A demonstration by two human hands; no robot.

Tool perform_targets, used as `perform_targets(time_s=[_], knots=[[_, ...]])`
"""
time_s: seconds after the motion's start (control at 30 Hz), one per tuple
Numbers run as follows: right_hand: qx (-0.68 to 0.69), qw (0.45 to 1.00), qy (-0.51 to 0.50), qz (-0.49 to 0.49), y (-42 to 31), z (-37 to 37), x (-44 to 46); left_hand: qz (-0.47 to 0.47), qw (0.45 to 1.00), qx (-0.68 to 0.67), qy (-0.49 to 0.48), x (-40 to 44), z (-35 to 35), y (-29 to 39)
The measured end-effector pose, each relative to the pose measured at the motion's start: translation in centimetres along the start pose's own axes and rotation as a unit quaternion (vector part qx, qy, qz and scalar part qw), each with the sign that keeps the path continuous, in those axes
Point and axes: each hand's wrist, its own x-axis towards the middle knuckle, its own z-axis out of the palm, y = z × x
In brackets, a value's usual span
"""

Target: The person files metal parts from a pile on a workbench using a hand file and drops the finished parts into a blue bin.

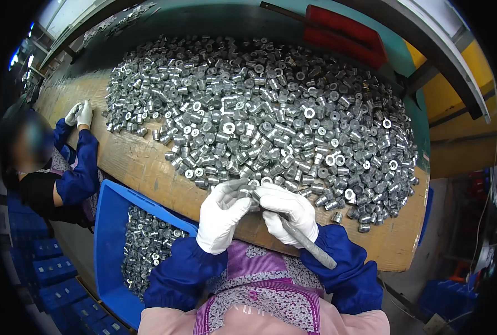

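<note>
Brown tabletop below, both hands curl close together.

The parts are silver, the rod grey, the gloves white, the apron purple and floral

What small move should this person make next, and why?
Probably steady the small silver metal cylinder and work the long grey rod-shaped tool against it: the white-gloved left hand pinches the cylinder, the white-gloved right hand grips the tool, and the hands are close together. Contact is unclear.
</note>
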Motion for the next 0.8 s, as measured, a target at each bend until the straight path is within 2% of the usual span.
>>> perform_targets(time_s=[0.23, 0.3, 0.43, 0.5, 0.53, 0.6, 0.8], knots=[[0.004, 0.999, 0.041, -0.022, 0.6, 0.8, -1.1, 0.006, 1.0, 0.018, 0.008, -0.1, -0.2, 0.1], [0.013, 0.997, 0.013, 0.072, 0.5, 0.8, -1.7, 0.007, 1.0, 0.023, 0.009, 0.0, -0.3, 0.2], [0.013, 0.998, 0.029, 0.048, 0.2, 0.9, -1.3, 0.009, 0.998, 0.054, 0.016, 0.0, -0.5, 0.4], [0.069, 0.99, 0.02, 0.125, 0.1, 1.1, -1.6, 0.019, 0.996, 0.083, 0.025, 0.0, -0.4, 0.5], [0.069, 0.99, 0.021, 0.125, 0.0, 1.0, -1.6, 0.019, 0.996, 0.084, 0.024, 0.0, -0.4, 0.6], [0.202, 0.958, 0.04, 0.2, -0.3, 0.9, -1.6, 0.007, 0.993, 0.12, 0.02, 0.0, -0.3, 1.0], [0.214, 0.945, 0.004, 0.248, -0.5, -0.1, -0.9, -0.035, 0.988, 0.15, 0.008, 0.2, -0.6, 1.3]])
